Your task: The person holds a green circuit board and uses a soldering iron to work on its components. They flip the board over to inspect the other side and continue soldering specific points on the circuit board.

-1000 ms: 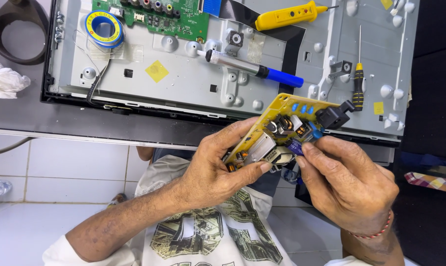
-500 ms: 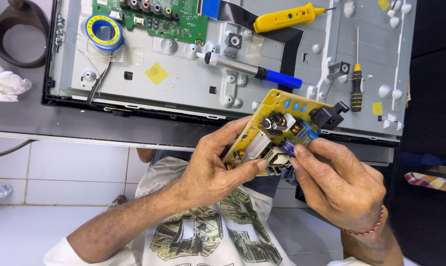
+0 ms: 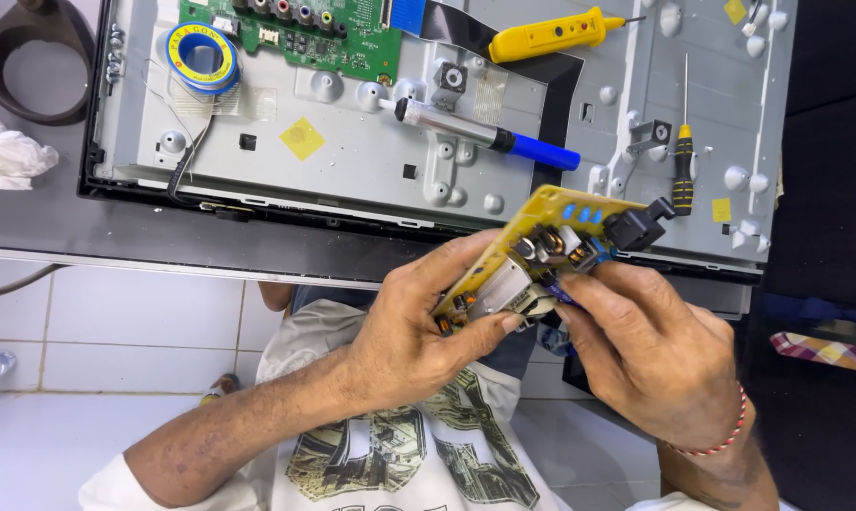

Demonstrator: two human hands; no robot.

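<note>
A yellow circuit board (image 3: 548, 248) with capacitors, a metal heat sink and a black connector is held tilted in front of me, just below the table edge. My left hand (image 3: 418, 326) grips its lower left end, thumb against the heat sink. My right hand (image 3: 650, 345) holds the board from the right and underneath, fingertips touching the components near its middle. Behind the board lies an opened flat-screen chassis (image 3: 371, 161) of grey sheet metal.
On the chassis lie a green circuit board (image 3: 305, 33), a blue and yellow solder reel (image 3: 201, 59), a silver and blue pen-like tool (image 3: 489, 137), a yellow tool (image 3: 546, 36) and a yellow-handled screwdriver (image 3: 683, 161). A white cloth (image 3: 7, 151) sits at left.
The yellow board has stayed in both hands and shifted only slightly. My right hand's fingers have slid along the board's components.
</note>
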